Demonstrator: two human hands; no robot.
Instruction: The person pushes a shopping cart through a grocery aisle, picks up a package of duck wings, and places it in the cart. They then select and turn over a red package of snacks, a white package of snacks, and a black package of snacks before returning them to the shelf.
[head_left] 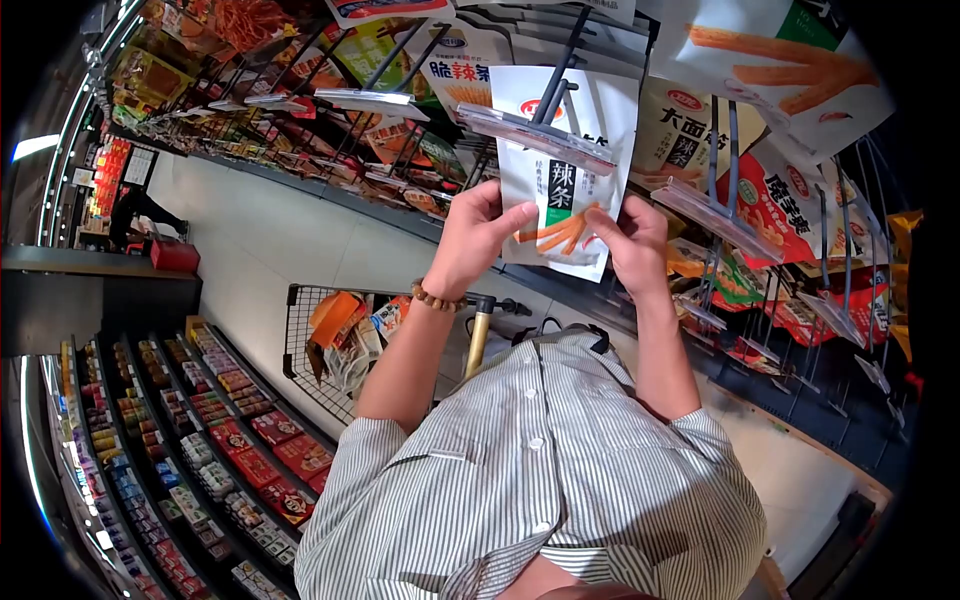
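Note:
A white snack bag (pixel 525 185) with a picture of orange strips hangs by a rack hook (pixel 565 50), its lower part tilted toward me. On the bag's left edge my left hand (pixel 470 235) is closed, thumb on the front and fingers behind. My right hand (pixel 638 245) grips the lower right side the same way, with its thumb over the printed strips. A clear price-tag holder (pixel 540 135) crosses in front of the bag's upper half. Whether the bag's top is still on the hook is hidden behind that holder.
More snack bags hang around it, including a beige one (pixel 680 130) and a red one (pixel 785 190). Hooks and tag holders stick out toward me. Below my left forearm stands a wire shopping cart (pixel 300 350) with goods inside. Stocked shelves (pixel 200 440) line the lower left.

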